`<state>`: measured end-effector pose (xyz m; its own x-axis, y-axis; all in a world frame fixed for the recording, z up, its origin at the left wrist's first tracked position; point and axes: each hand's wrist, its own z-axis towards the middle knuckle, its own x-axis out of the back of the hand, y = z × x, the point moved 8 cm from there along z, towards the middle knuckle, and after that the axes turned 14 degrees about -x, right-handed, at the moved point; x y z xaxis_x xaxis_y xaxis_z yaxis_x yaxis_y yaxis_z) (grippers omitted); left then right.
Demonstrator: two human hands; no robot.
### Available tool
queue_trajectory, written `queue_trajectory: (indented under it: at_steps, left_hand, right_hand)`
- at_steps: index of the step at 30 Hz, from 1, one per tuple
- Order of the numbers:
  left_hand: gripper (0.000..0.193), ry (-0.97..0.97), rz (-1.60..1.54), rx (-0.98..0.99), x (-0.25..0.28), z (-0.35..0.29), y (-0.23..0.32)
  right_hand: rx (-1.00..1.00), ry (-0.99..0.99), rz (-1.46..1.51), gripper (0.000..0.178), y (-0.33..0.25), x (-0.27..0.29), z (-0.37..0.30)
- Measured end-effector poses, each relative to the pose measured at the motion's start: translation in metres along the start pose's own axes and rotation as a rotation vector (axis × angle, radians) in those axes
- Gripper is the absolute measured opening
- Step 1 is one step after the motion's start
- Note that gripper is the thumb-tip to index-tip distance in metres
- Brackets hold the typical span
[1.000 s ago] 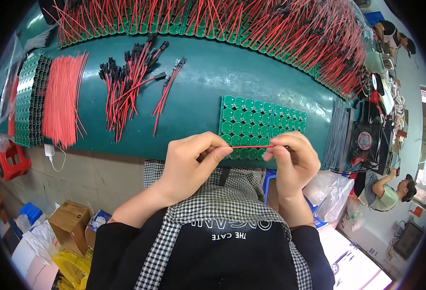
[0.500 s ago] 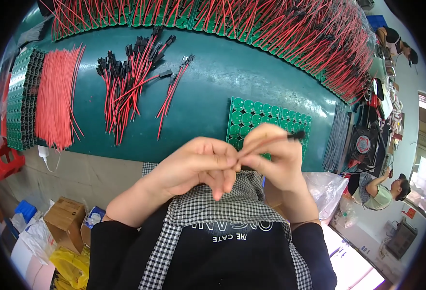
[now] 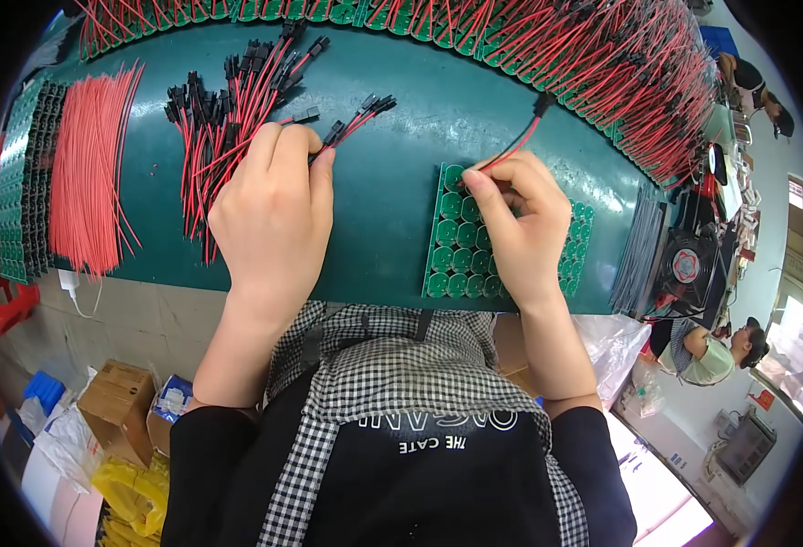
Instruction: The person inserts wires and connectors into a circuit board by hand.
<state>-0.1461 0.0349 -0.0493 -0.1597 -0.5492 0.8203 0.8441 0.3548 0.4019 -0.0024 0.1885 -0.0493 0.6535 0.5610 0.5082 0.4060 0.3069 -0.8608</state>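
- My right hand (image 3: 524, 219) is pinching one red-and-black lead (image 3: 523, 143), whose black connector is pointing away toward the far boards.
- That lead is slanting over the upper-left corner of the green board panel (image 3: 461, 235), which is lying on the desk (image 3: 374, 219); fingertips are hiding its wire ends.
- My left hand (image 3: 272, 214) is curling, thumb and forefinger together, at a small group of leads (image 3: 380, 106) beside the larger pile (image 3: 246, 100); I cannot tell whether it is gripping any.
- I am judging this step as bringing lead to board while sorting spares; the next move is probably calling for careful wire-end alignment.
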Motion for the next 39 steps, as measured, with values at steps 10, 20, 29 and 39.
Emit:
queue_trajectory:
  at_steps: [10,20,29,39]
  left_hand:
    - [0.011,0.058,-0.155,0.053,0.008,0.000,-0.003]
    - [0.008,0.278,-0.509,0.214,0.012,-0.016,-0.014]
    - [0.005,0.223,-0.527,0.100,0.013,-0.023,-0.011]
    - [0.011,0.088,-0.929,0.202,-0.006,-0.029,-0.002]
  right_hand:
    - [0.025,-0.017,-0.085,0.010,-0.006,-0.005,-0.001]
    - [0.029,0.037,-0.090,0.012,-0.007,-0.006,-0.003]
    - [0.022,0.049,-0.099,0.012,-0.007,-0.005,-0.004]
    - [0.094,0.044,-0.102,0.010,-0.011,-0.006,-0.003]
